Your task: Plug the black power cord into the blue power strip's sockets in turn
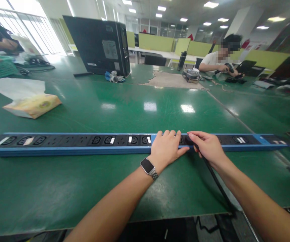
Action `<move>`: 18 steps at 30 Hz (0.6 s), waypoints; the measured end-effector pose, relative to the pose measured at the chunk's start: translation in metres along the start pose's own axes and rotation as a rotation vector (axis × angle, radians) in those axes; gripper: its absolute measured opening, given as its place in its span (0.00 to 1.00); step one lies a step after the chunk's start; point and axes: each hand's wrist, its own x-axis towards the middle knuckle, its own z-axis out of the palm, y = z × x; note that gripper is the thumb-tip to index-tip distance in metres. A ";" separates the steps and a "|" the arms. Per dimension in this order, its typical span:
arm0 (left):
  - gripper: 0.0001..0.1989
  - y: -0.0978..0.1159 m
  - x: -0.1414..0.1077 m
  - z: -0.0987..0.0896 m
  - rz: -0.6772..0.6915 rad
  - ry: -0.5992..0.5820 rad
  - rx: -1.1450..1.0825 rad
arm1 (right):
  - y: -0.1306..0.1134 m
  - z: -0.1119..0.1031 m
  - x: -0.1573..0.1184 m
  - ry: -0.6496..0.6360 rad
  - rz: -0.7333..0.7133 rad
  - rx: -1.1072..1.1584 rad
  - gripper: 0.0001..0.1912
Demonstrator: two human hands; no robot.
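Note:
A long blue and black power strip [69,150] lies across the green table, its row of sockets facing up. White stickers mark some of the sockets. My left hand [165,147] grips the strip right of its middle, fingertips over the far edge and thumb along the near side. Just to the right, my right hand [209,147] pinches a black plug [189,139] at one of the sockets. Fingers partly hide the plug, so how deep it sits cannot be told. From it a black cable [213,173] runs under my right wrist and down past the table's front edge.
A tissue pack [34,105] lies at the left. Farther back stand a black computer case [97,47] with gloves [114,77] beside it and a dark bottle [182,61]. One person [216,60] handles something at the back right; another [1,40] is at the far left, near a green basket [0,69].

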 end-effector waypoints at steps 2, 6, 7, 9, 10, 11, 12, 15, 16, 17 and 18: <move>0.32 0.000 0.000 0.000 -0.001 -0.001 -0.002 | -0.004 -0.001 0.004 -0.025 0.079 0.039 0.28; 0.32 0.000 0.000 0.001 0.007 0.002 0.001 | -0.006 -0.003 0.004 -0.063 0.122 0.032 0.28; 0.32 0.000 0.000 0.001 0.008 0.003 0.003 | -0.005 -0.003 0.002 -0.050 0.084 0.001 0.28; 0.32 0.000 0.000 0.001 0.010 0.004 0.010 | -0.001 -0.002 -0.002 -0.005 -0.023 -0.067 0.26; 0.32 0.000 0.000 0.001 0.010 0.005 0.013 | 0.001 -0.001 -0.004 0.019 -0.078 -0.089 0.26; 0.32 0.000 0.000 0.001 0.010 0.004 0.014 | 0.004 -0.001 -0.005 0.039 -0.121 -0.099 0.25; 0.33 0.000 0.000 0.001 0.010 0.004 0.013 | 0.005 0.000 -0.006 0.052 -0.148 -0.100 0.25; 0.33 0.000 0.000 0.002 0.009 0.005 0.003 | 0.005 -0.001 -0.002 0.037 -0.109 -0.069 0.25; 0.33 0.000 -0.001 0.002 0.010 0.007 0.003 | 0.004 -0.002 0.000 0.014 -0.065 -0.056 0.25; 0.33 0.000 -0.001 0.002 0.010 0.009 0.007 | 0.002 -0.002 0.002 -0.009 -0.022 -0.043 0.25; 0.33 0.000 -0.001 0.002 0.010 0.011 0.012 | 0.001 -0.003 0.004 -0.025 0.013 -0.035 0.24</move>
